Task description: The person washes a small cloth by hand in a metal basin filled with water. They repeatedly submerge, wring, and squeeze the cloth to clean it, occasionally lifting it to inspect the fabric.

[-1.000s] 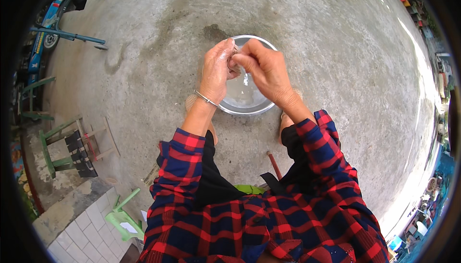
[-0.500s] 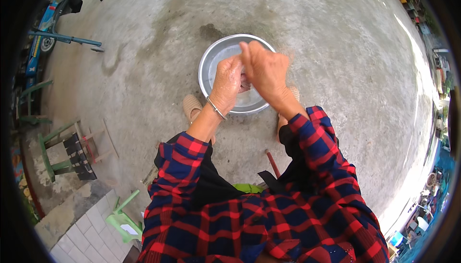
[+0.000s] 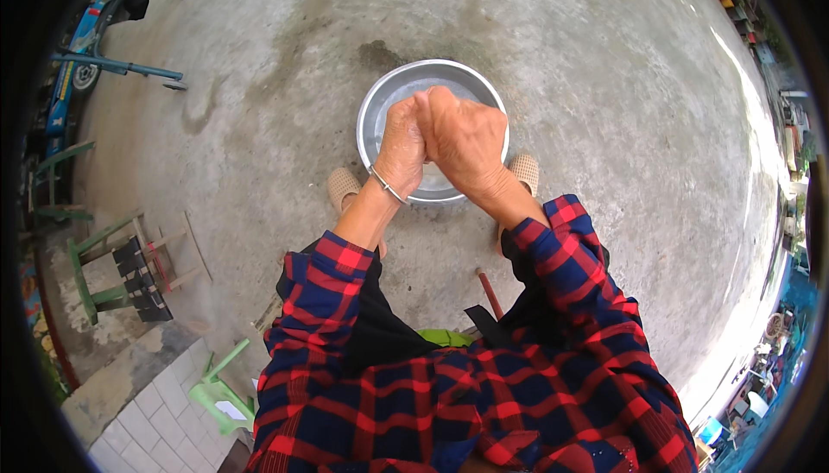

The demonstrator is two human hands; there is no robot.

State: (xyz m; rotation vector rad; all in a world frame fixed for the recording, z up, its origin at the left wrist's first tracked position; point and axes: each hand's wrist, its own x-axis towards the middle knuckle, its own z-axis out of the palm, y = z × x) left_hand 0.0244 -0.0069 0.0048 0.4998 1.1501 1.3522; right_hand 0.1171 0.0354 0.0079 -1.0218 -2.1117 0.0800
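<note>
A round silver metal basin (image 3: 378, 97) stands on the concrete floor between my feet. Above it, my left hand (image 3: 402, 141), with a metal bangle at the wrist, is closed and pressed against my right hand (image 3: 468, 135). My right hand is also closed, its knuckles turned up and its thumb side meeting the left fingers. What lies between the hands is hidden by them now; half a second ago something pinkish showed below and between them. The fingertips are out of sight, and part of the basin's inside is covered by my hands.
Beige slippers (image 3: 343, 185) are on my feet, either side of the basin. A reddish stick (image 3: 490, 293) lies between my legs. At left are a green wooden stool (image 3: 105, 299), a pale green plastic chair (image 3: 226, 402) and a blue metal frame (image 3: 121, 68).
My right hand has come down and slightly left, so it now sits tight against the left. The left hand has shifted a little, and the pinkish thing between them has gone from view.
</note>
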